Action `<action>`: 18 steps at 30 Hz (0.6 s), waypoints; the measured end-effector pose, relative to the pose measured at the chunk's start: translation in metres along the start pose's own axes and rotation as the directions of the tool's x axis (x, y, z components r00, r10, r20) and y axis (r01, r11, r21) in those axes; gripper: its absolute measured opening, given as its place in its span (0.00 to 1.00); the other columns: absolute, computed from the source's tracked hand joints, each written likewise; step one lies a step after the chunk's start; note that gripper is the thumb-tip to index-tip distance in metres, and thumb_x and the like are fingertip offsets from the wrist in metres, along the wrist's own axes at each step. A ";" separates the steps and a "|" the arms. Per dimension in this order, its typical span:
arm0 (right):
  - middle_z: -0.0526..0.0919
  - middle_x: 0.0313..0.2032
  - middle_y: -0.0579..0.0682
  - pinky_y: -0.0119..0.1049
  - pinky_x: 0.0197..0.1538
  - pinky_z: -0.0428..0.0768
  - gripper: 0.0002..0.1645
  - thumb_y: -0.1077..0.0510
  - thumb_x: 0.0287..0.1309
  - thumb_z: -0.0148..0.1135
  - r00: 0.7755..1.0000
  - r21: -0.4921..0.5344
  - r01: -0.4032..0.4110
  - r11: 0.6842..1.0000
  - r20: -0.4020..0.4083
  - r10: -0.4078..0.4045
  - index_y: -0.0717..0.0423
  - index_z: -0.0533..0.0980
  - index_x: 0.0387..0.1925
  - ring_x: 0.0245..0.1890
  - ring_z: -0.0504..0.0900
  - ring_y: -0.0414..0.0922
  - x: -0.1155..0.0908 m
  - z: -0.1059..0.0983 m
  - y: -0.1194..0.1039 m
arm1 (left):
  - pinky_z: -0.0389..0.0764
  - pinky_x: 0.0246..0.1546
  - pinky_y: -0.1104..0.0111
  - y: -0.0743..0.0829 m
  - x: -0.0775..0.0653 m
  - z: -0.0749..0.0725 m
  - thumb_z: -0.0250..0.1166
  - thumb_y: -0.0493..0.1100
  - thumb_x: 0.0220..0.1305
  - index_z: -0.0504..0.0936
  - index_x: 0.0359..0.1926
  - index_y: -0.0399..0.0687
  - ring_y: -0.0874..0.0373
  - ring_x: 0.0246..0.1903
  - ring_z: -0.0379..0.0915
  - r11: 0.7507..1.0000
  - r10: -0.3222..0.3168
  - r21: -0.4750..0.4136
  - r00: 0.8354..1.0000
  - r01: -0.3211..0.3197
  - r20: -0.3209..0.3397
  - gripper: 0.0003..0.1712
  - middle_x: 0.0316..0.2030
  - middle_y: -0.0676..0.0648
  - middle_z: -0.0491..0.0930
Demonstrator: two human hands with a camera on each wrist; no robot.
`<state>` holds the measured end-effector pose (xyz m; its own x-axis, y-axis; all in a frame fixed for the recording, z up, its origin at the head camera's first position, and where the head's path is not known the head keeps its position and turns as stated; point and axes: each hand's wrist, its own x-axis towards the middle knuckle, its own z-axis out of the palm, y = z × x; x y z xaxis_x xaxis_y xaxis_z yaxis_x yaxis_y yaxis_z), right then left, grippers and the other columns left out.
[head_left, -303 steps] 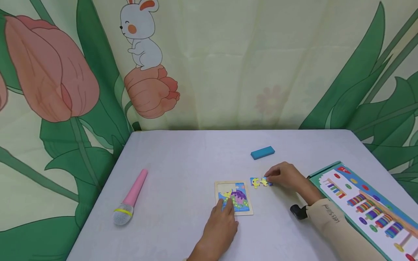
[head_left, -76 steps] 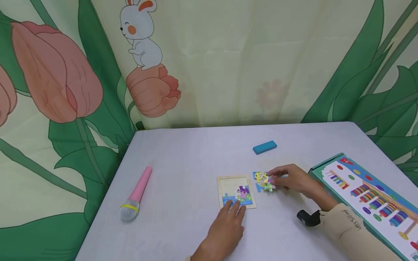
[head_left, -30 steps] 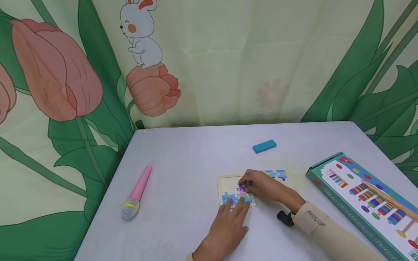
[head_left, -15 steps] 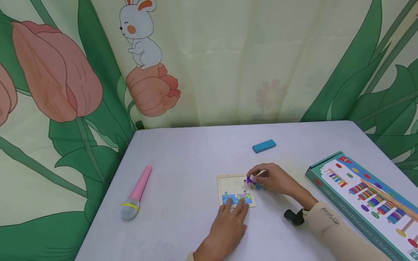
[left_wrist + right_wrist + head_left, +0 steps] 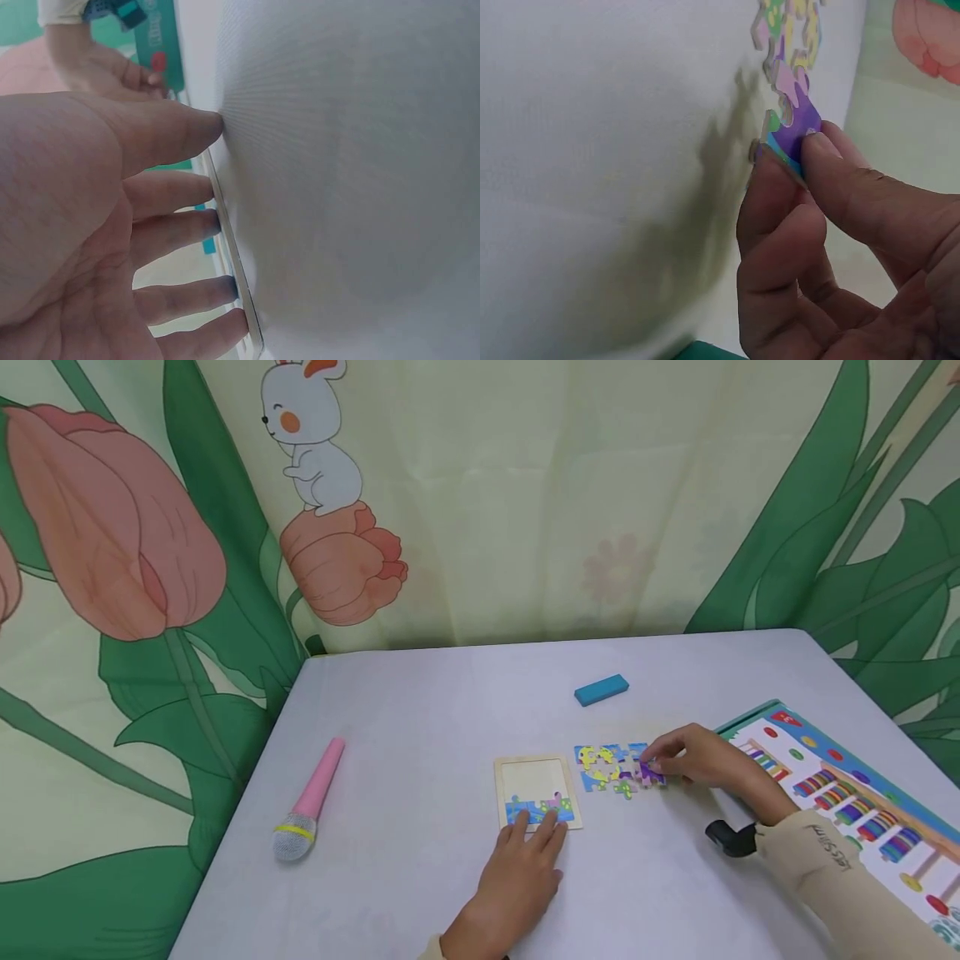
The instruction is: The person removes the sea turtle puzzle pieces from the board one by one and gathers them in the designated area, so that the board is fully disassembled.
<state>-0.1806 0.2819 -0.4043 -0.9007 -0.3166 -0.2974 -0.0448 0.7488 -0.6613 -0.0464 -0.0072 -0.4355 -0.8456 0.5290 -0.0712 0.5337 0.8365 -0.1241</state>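
My right hand [image 5: 693, 756] pinches a purple puzzle piece [image 5: 799, 131] between thumb and fingers, close over the table, at the right end of several loose puzzle pieces [image 5: 600, 758]. Those pieces are blue, yellow and green and lie beside a wooden puzzle frame [image 5: 534, 760]. Blue and green pieces fill the frame's bottom row, while bare board shows above them. Straight fingers of my left hand [image 5: 517, 885] rest on the frame's near edge and the bottom row, covering part of it. In the left wrist view, these fingertips [image 5: 225, 289] touch the frame's edge.
A blue block [image 5: 602, 690] lies behind the loose pieces. To the left is a pink toy microphone [image 5: 311, 802]. A flat box [image 5: 847, 777] with colourful printed rings lies at the right, partly under my right forearm. A printed curtain [image 5: 487, 527] hangs behind the table.
My right hand has taken the purple piece out of the frame and carried it right to the loose pieces. More pieces lie outside the frame than ten seconds ago. My left hand stays on the frame.
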 end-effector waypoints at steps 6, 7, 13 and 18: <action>0.84 0.44 0.58 0.41 0.38 0.79 0.10 0.68 0.64 0.65 1.000 -0.041 -0.011 0.999 -0.008 0.011 0.59 0.88 0.44 0.40 0.77 0.53 0.004 0.004 0.005 | 0.75 0.63 0.57 0.001 0.002 0.001 0.66 0.57 0.70 0.73 0.73 0.54 0.45 0.68 0.67 1.000 -0.003 -0.011 1.000 0.003 0.008 0.34 0.73 0.53 0.67; 0.84 0.45 0.59 0.43 0.41 0.80 0.10 0.68 0.64 0.66 1.000 -0.055 -0.014 0.998 -0.015 0.013 0.58 0.88 0.43 0.43 0.77 0.54 0.005 0.006 0.005 | 0.75 0.63 0.58 0.001 0.002 0.001 0.66 0.57 0.70 0.73 0.73 0.54 0.45 0.68 0.67 1.000 -0.003 -0.012 1.000 0.003 0.006 0.34 0.73 0.53 0.67; 0.85 0.45 0.59 0.52 0.48 0.81 0.08 0.69 0.62 0.68 0.997 -0.125 -0.030 0.992 -0.074 0.021 0.58 0.89 0.40 0.47 0.79 0.58 0.005 0.013 0.004 | 0.75 0.62 0.59 0.001 0.001 0.002 0.66 0.58 0.70 0.74 0.72 0.54 0.46 0.67 0.68 1.000 0.009 0.012 1.000 -0.009 -0.024 0.33 0.72 0.54 0.69; 0.85 0.45 0.59 0.50 0.46 0.81 0.08 0.69 0.62 0.68 0.994 -0.132 -0.056 0.990 -0.106 0.042 0.58 0.89 0.39 0.45 0.79 0.56 0.004 0.019 -0.001 | 0.75 0.61 0.59 0.001 0.000 0.001 0.66 0.58 0.70 0.75 0.72 0.54 0.45 0.67 0.68 1.000 0.001 0.014 1.000 -0.001 -0.023 0.33 0.72 0.54 0.69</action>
<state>-0.1763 0.2689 -0.4179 -0.9424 -0.2216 -0.2505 -0.0512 0.8357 -0.5468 -0.0460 -0.0069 -0.4369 -0.8447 0.5331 -0.0482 0.5343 0.8339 -0.1383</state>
